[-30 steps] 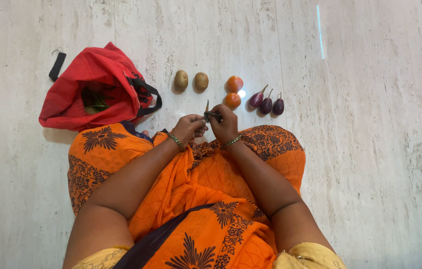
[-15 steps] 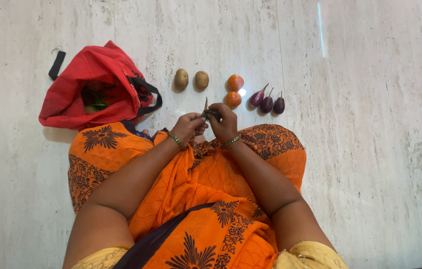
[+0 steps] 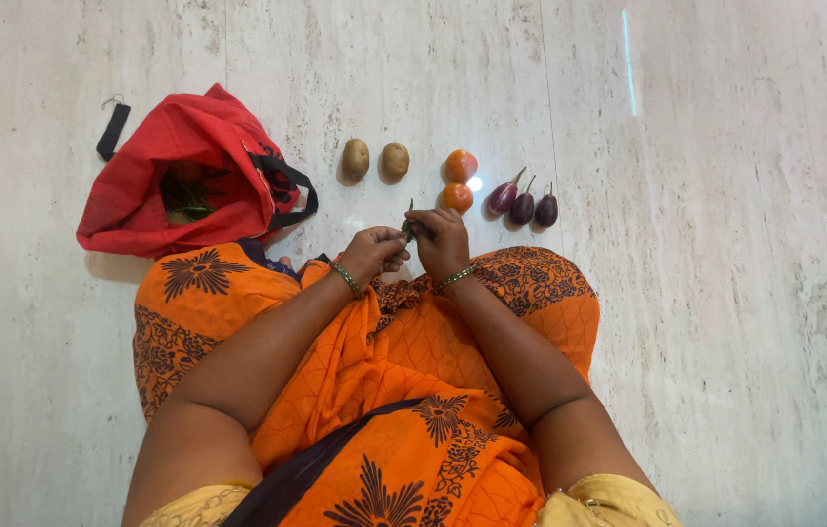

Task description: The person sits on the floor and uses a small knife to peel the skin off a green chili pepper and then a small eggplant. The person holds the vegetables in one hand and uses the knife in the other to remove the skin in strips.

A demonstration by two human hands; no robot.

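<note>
Head view: both hands meet over the polished marble floor (image 3: 706,293), left hand (image 3: 372,252) and right hand (image 3: 440,239) pinching a slim green chilli (image 3: 409,226) between their fingertips. Its long axis points away from the person, toward two smooth round tomatoes (image 3: 458,182).

Pale cream marble floor (image 3: 726,293) fills the whole frame, faint grey veining, glossy finish. Thin tile joints run top to bottom, one left of centre, one right of centre. A narrow bluish-white streak of reflected light (image 3: 629,60) sits upper right, and a small bright glare spot (image 3: 473,182) near upper centre. Soft, even lighting, weak shadows.
</note>
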